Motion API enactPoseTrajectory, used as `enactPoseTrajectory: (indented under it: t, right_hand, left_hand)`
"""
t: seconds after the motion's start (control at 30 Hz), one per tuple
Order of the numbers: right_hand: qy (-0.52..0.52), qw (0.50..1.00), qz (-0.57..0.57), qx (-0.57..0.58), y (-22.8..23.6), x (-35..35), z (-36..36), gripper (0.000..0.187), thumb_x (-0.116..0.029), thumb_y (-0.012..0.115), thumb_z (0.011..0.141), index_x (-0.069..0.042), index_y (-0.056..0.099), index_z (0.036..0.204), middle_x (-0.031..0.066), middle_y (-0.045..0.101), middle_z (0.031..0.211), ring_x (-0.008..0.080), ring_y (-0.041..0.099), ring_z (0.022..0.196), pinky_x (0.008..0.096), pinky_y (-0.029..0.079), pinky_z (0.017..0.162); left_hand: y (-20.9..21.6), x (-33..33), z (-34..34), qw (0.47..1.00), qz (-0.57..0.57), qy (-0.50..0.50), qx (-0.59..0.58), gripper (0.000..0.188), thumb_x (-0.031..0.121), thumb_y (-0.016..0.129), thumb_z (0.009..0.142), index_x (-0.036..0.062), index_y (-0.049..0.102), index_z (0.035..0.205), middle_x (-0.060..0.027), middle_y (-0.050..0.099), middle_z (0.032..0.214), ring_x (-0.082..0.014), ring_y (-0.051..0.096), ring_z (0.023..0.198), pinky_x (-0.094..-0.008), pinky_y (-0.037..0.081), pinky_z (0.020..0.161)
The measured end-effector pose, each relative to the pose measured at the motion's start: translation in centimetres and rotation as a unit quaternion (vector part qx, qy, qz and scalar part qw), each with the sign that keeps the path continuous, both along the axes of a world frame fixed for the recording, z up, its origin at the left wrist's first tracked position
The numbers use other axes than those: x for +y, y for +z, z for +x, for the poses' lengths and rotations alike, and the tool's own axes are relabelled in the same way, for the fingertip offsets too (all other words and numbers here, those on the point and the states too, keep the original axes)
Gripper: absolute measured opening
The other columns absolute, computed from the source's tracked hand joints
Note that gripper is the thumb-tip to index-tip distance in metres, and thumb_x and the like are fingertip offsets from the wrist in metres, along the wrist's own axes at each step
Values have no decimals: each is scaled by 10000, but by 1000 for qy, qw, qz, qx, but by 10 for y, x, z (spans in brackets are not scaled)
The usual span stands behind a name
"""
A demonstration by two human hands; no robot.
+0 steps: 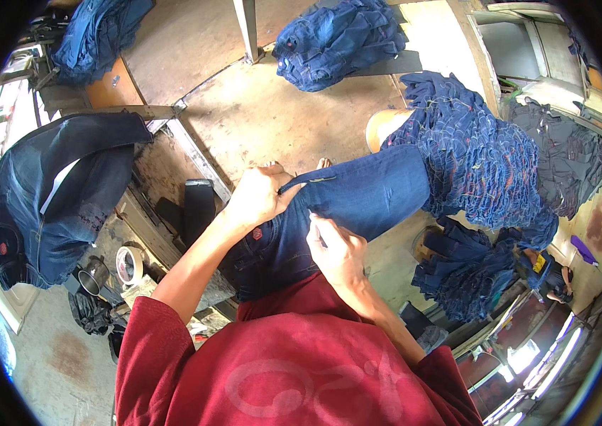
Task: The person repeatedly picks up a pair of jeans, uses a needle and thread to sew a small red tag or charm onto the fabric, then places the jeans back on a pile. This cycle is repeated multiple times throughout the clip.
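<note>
A pair of dark blue jeans [379,188] lies across in front of me, its leg stretching to the right and its upper part near my red shirt. My left hand [262,195] is closed on a raised fold of the denim, where a short pale thread shows along the edge. Just below and to the right, my right hand [340,252] is closed in a pinch against the jeans. What sits between its fingertips is too small to make out. A small red patch [257,233] shows on the jeans beside my left wrist.
Faded jeans [67,192] drape over a support at left, above a tape roll [129,265] and a metal cup [94,275]. A large pile of blue garments [471,156] stands at right, with black garments [563,156] beyond. More denim [340,42] lies at the back.
</note>
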State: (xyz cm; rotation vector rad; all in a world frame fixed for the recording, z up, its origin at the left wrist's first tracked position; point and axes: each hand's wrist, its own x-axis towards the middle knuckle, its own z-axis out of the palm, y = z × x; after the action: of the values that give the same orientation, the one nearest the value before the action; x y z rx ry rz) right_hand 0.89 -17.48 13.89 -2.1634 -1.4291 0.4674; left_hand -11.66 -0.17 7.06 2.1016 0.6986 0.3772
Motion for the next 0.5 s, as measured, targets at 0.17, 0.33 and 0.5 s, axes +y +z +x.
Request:
enactPoseTrajectory:
  t: [0.17, 0.33, 0.5]
  right_hand:
    - [47, 997, -55, -37, -1, -5, 2, 93, -65, 800, 912, -86, 762, 994, 67, 730, 723, 227, 724, 587, 361, 587, 542]
    - [24, 999, -24, 11, 1, -6, 6, 113, -90, 782, 916, -119, 746, 1019, 38, 694, 654, 220, 704, 561, 368, 592, 514]
    - [26, 999, -24, -27, 0, -1, 0, 83, -74, 794, 912, -96, 772, 989, 72, 733, 719, 236, 719, 575, 370, 587, 529]
  left_hand:
    - [-1, -2, 0, 1000, -13, 0, 16, 185, 224, 872, 912, 46, 849, 958, -155, 714, 783, -368, 732, 694, -431, 589, 635]
    - [-1, -2, 0, 1000, 6, 0, 16, 183, 224, 872, 910, 47, 848, 950, -152, 700, 765, -367, 722, 674, -429, 581, 625]
    - [1, -3, 0, 1000, 0, 13, 6, 178, 222, 868, 912, 47, 846, 940, -151, 692, 759, -367, 717, 667, -426, 579, 624]
